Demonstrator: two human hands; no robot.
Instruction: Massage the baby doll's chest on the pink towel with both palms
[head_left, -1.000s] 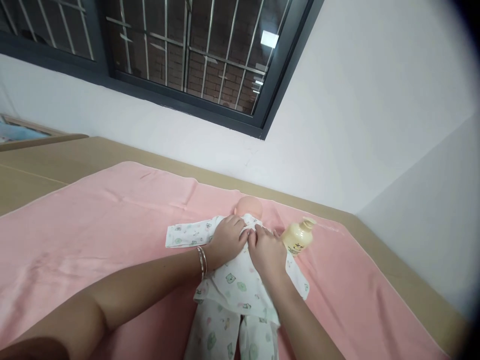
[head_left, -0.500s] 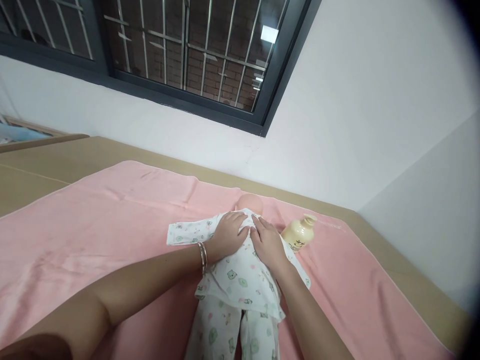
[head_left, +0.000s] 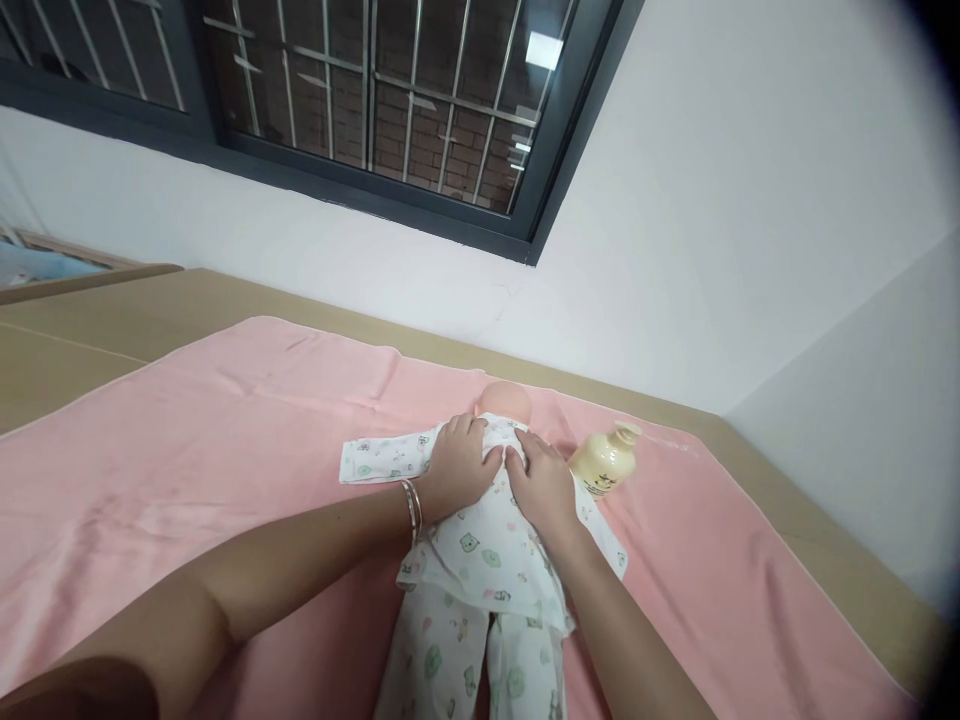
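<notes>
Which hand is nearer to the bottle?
Right. The right hand is on the shirt, close beside the bottle; the left hand is also on the shirt, but farther off, past the right hand.

The doll's head (head_left: 505,400) looks like smooth matt plastic, its shirt (head_left: 480,535) and trousers (head_left: 441,648) thin matt cloth, the blanket (head_left: 225,430) soft, creased cloth, the bottle (head_left: 606,462) glossy plastic, and the bangles (head_left: 412,510) shiny metal.

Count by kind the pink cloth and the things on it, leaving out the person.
Spread pink fabric cloth: 1
Round-headed pinkish doll: 1
White long-sleeved top with a small print: 1
White printed trousers: 1
Rounded pale-yellow bottle: 1
Total: 5
</notes>
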